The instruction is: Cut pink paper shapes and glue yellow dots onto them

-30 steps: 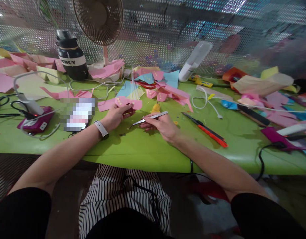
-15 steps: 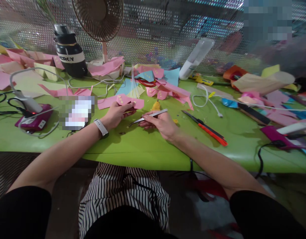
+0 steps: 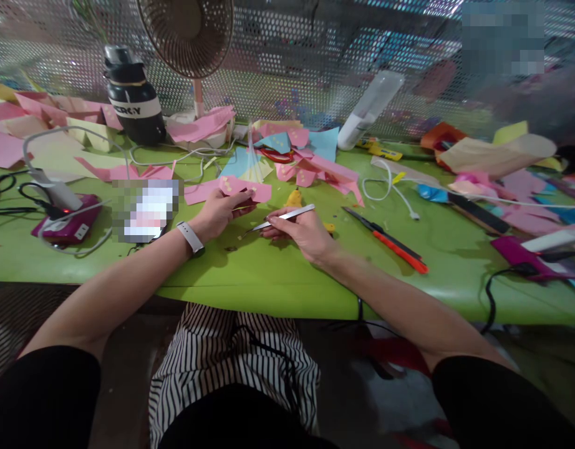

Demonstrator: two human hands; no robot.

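My left hand (image 3: pixel 217 215) pinches a strip of pink paper (image 3: pixel 259 192) that carries small pale yellow pieces. In my right hand (image 3: pixel 306 234) is a pair of tweezers (image 3: pixel 292 214), its tips pointing left and down, close above the green table (image 3: pixel 250 274). A tiny yellowish piece (image 3: pixel 241 237) is at the tweezer tips; whether they grip it I cannot tell. Just behind my right hand lies a small yellow object (image 3: pixel 294 198), partly covered by the hand. The tweezers and the pink strip are apart.
A utility knife (image 3: pixel 390 244) with an orange handle lies to the right. Left of my wrist is a phone (image 3: pixel 149 211), near a purple power strip (image 3: pixel 75 219). Behind stand a black bottle (image 3: pixel 133 103) and a fan (image 3: pixel 187 31). Pink paper scraps (image 3: pixel 315 171) and a white cable (image 3: pixel 389 184) lie behind.
Almost nothing differs. The view has shifted very slightly, and both hands keep their hold on the pink paper and the tweezers.
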